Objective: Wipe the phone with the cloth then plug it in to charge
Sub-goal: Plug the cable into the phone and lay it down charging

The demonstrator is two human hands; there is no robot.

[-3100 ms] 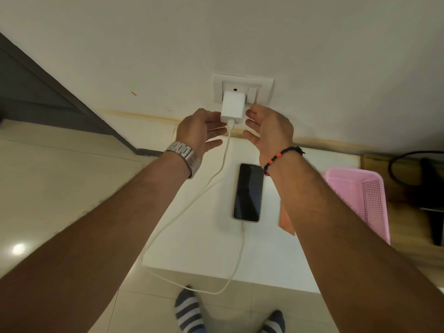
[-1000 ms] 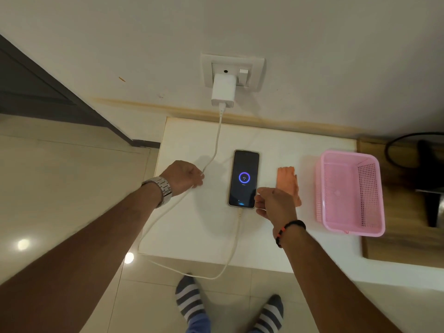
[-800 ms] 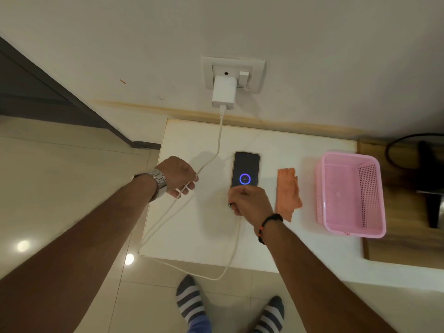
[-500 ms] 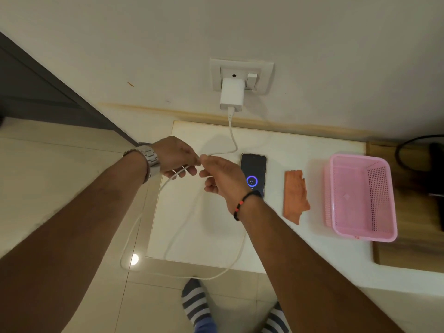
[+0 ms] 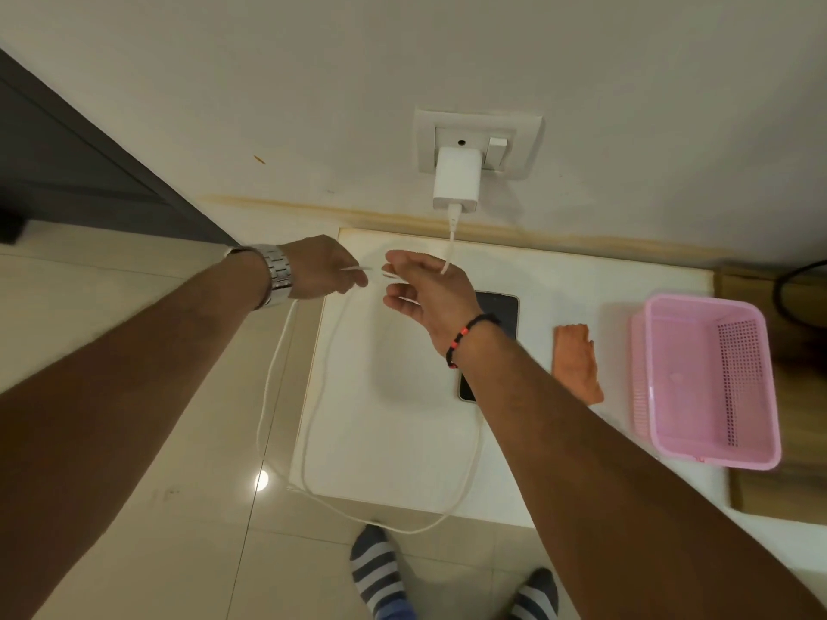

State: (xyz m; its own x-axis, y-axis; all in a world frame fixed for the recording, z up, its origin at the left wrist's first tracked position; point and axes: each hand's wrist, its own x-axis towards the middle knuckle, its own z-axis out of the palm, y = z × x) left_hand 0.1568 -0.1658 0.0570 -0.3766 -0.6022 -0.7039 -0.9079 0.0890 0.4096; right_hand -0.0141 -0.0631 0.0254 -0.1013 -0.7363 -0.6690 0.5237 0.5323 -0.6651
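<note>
Both hands are up over the table [image 5: 402, 440], pinching the white cable [image 5: 309, 418] between them: left hand [image 5: 320, 268] and right hand [image 5: 425, 288] each grip a stretch. Charger [image 5: 456, 183] sits in the wall socket [image 5: 528, 145]. Phone [image 5: 499, 313] lies flat, partly under the right wrist, cloth [image 5: 575, 362] just beside it, pink basket [image 5: 707, 382] further right.

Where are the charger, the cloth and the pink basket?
charger [image 5: 456, 179], head view, front face of its white body.
cloth [image 5: 576, 360], head view, middle of the orange fabric.
pink basket [image 5: 689, 375], head view, bare floor.
</note>
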